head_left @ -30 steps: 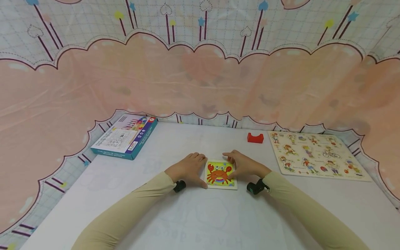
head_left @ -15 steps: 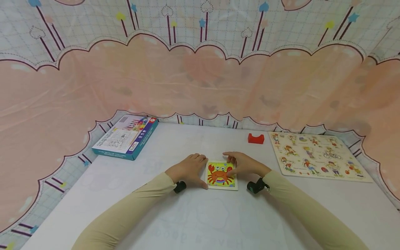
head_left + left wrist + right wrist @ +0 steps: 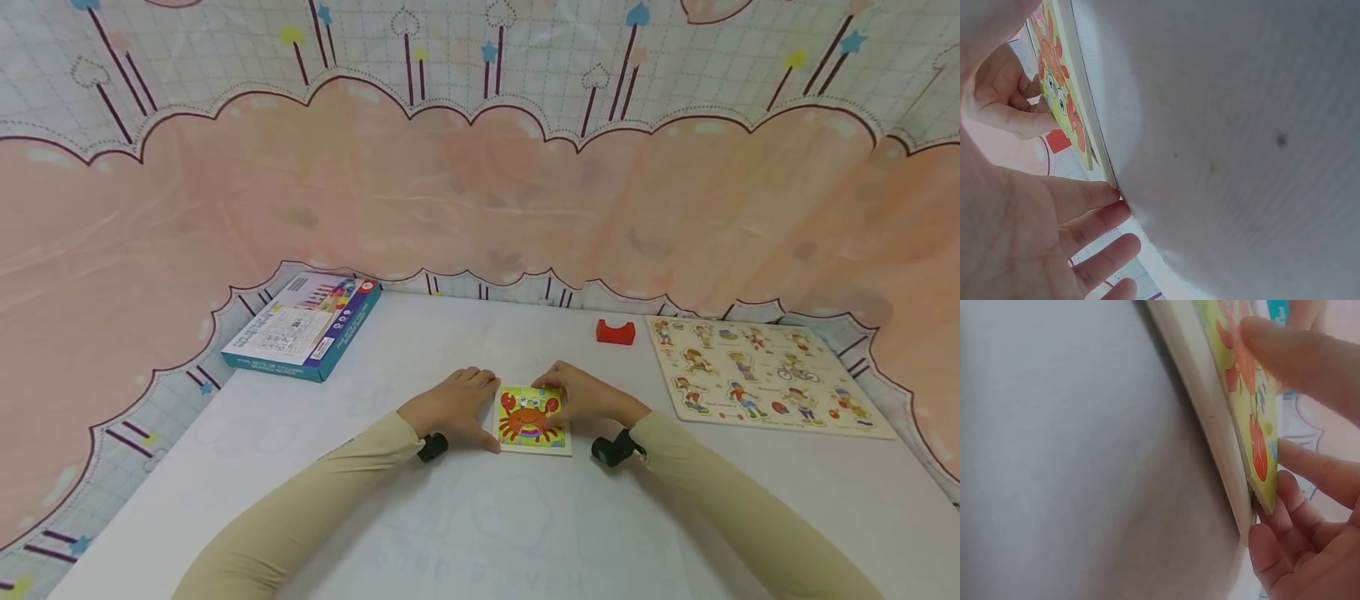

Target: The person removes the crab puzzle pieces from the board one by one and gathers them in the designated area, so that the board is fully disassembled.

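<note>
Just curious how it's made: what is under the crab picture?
A pale board lies under the crab picture; its edge shows. Its top is mostly covered, so any markings there cannot be seen.

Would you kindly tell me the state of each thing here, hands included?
Crab picture: far end raised above its tray
Left hand: fingers extended against the tray
Right hand: holding the raised end
Box: closed, lying flat
Red block: notch upward
Figure board: flat, figures up

Head view: right hand (image 3: pixel 588 396) hid part of square yellow-and-red wooden crab puzzle (image 3: pixel 528 423); left-wrist frame cropped it.
</note>
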Demonstrator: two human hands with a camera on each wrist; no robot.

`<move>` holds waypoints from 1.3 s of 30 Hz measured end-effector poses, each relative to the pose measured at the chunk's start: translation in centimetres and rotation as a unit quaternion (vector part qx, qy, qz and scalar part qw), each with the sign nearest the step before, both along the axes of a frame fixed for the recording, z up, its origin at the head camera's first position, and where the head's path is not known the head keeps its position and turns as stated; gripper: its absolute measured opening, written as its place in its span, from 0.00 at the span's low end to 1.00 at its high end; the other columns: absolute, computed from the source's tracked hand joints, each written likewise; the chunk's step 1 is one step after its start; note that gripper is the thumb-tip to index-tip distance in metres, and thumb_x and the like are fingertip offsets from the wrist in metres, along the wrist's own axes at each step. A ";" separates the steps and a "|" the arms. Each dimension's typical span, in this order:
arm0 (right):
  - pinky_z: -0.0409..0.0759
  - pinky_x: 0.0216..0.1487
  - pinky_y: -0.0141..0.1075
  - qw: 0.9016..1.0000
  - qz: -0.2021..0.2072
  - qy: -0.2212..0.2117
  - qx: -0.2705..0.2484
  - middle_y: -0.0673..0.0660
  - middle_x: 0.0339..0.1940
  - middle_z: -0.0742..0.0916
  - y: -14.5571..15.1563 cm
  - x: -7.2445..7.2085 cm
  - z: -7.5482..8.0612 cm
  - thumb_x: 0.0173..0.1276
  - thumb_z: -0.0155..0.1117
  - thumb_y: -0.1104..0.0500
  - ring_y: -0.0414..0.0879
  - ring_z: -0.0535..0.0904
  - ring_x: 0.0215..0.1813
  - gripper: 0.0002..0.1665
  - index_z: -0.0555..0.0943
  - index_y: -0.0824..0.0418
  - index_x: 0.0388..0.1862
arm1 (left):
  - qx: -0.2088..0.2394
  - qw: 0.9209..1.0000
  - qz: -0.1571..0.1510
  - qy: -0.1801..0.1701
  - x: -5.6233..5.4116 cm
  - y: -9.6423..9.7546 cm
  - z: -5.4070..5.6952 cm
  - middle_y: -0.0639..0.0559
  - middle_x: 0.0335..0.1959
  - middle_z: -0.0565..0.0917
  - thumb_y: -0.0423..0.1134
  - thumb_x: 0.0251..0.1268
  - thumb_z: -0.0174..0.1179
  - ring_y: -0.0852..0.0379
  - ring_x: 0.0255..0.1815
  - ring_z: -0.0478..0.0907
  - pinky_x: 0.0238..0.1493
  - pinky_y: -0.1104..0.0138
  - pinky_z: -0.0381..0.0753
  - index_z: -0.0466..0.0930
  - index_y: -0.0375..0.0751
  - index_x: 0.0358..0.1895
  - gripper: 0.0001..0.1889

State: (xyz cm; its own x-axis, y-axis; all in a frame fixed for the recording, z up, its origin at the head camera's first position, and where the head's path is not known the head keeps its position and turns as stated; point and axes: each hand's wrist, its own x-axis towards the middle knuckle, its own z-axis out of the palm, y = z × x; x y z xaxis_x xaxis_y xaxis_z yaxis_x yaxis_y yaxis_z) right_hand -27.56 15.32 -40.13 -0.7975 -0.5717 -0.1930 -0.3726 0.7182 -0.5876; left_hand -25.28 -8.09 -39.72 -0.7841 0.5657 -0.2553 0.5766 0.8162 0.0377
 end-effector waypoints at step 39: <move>0.72 0.64 0.41 0.994 0.036 0.048 0.096 0.55 0.63 0.68 0.2 2.8 0.3 0.51 0.75 0.46 0.46 0.65 0.61 0.50 0.64 0.57 0.71 | 0.214 0.973 0.082 -0.021 -1.8 1.1 0.0 0.47 0.42 0.83 0.38 0.53 0.69 0.56 0.37 0.74 0.44 0.63 0.75 0.82 0.37 0.46 0.17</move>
